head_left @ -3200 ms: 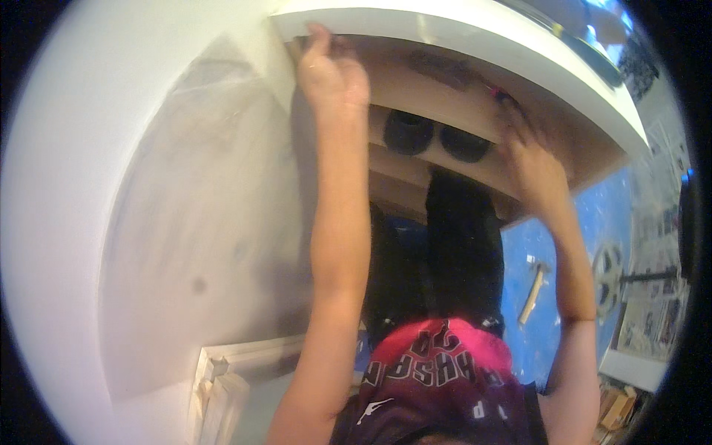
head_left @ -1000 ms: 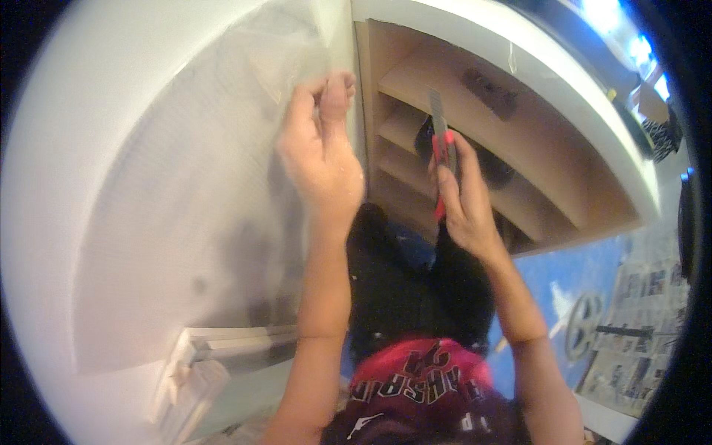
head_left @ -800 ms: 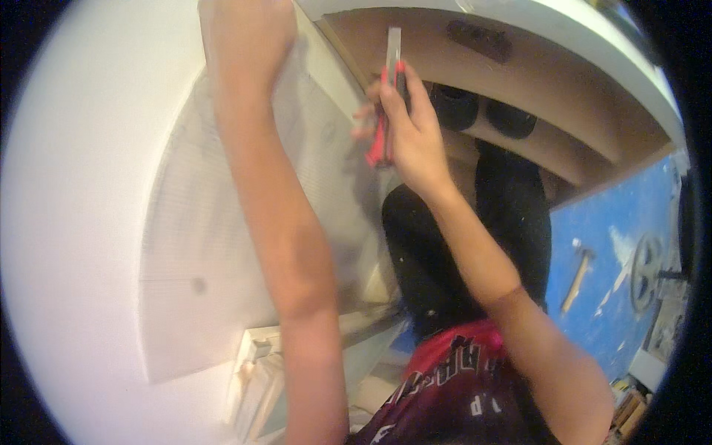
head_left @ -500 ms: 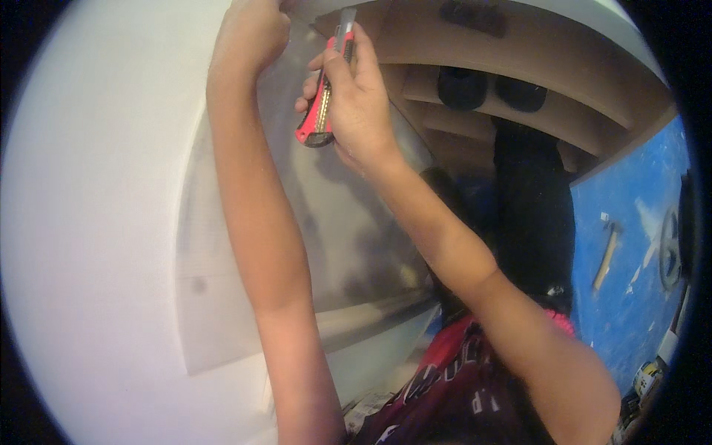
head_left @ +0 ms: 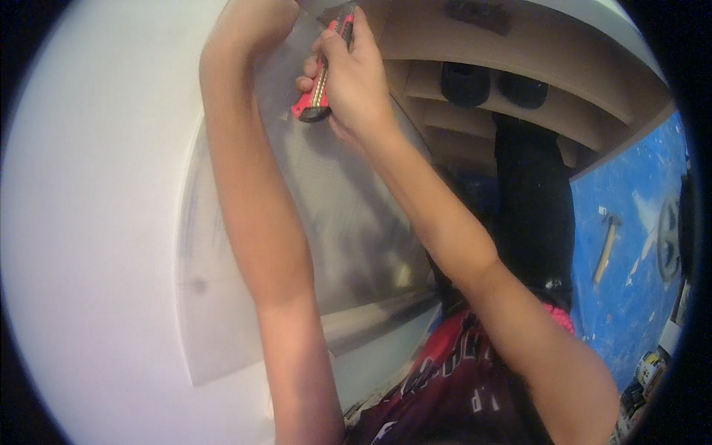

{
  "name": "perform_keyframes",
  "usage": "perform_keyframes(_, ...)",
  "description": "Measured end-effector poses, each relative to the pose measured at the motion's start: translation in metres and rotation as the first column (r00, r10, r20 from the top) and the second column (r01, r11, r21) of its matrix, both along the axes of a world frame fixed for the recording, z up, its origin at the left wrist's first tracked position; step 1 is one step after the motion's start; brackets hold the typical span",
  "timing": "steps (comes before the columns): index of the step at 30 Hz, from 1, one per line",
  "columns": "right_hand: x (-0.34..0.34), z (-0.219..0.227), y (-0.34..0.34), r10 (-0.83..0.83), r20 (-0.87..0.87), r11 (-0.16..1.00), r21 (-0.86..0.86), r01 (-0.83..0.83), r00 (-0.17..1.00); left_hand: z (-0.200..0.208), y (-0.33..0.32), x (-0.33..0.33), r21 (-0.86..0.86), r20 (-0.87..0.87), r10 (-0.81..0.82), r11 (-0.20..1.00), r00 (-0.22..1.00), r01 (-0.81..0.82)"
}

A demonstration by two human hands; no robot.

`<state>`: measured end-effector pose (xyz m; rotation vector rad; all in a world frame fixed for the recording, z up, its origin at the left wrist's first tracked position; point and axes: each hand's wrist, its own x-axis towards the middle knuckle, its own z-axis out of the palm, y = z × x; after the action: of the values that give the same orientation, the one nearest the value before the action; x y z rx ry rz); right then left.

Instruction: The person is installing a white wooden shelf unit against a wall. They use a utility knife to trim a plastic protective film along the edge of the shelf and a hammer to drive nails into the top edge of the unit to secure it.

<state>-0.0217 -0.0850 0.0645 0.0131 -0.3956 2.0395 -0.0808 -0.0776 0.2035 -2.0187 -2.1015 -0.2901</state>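
The right hand (head_left: 361, 81) is closed around a red and black snap-off utility knife (head_left: 320, 87), fingers wrapped across its handle and the blade end pointing up, away from the body. The knife is at the upper middle of the view, over the top of a greyish curved panel (head_left: 348, 230); whether its blade touches anything cannot be made out. The left hand (head_left: 261, 22) is just to the left of the knife, bent at the wrist and partly cut off by the upper edge; its fingers are hidden, so I cannot tell how far open it is or whether it grips anything. A white wall surface (head_left: 96, 222) fills the left side. At upper right, black shoes (head_left: 465, 85) show among tiered, curved wooden boards (head_left: 512, 55). Farther right, a wooden-handled hammer (head_left: 606, 252) lies on a blue floor (head_left: 623, 319), near a grey wheel-shaped object (head_left: 670, 237).
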Motion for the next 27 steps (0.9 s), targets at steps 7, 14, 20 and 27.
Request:
perform_keyframes(7,0.013,0.011,-0.017,0.023,0.064,0.999,0.034,-0.026,0.998,0.0,0.002,-0.01,-0.016,-0.049,0.086,0.996,0.995,-0.087)
perform_keyframes(14,0.01,0.028,-0.049,0.04,0.095,0.992,0.117,-0.051,0.995,0.01,-0.015,-0.02,-0.042,0.016,0.038,0.998,0.999,-0.037)
perform_keyframes(20,0.038,0.002,-0.022,-0.072,0.264,0.995,0.087,0.051,0.962,0.003,0.014,-0.022,0.008,0.132,-0.017,1.0,0.991,0.016)
perform_keyframes(27,0.017,0.006,-0.01,-0.109,0.152,0.991,0.093,0.095,0.982,0.006,0.003,-0.014,-0.015,0.087,-0.005,1.0,0.996,0.006)
